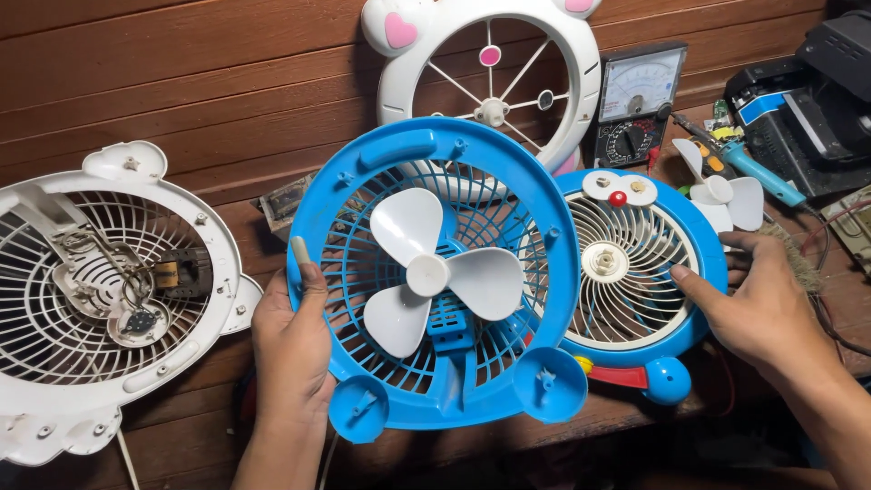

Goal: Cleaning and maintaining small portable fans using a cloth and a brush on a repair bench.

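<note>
While the left hand [292, 349] gripped the blue fan housing [435, 272] by its rim, tilted above the table [227, 227], the open right hand [758, 304] touched the front grille [626, 272]; light, brittle plastic, seemingly best held at the rim.

The round blue plastic fan housing [435, 272] looks smooth and moderately glossy, its moulded grille ribs catching light; the white three-bladed plastic propeller [428, 272] at its centre has a satin, slightly translucent finish; the second blue plastic fan front with a cream grille [626, 263] shines similarly, its red and blue trim glossy; the white plastic fan back at left [82, 308] is duller, with bare metal wire and a dark motor part inside; the brown wooden plank table [218, 100] is matt, grained and worn; the black plastic meter with a dial [635, 104] appears matt.
</note>
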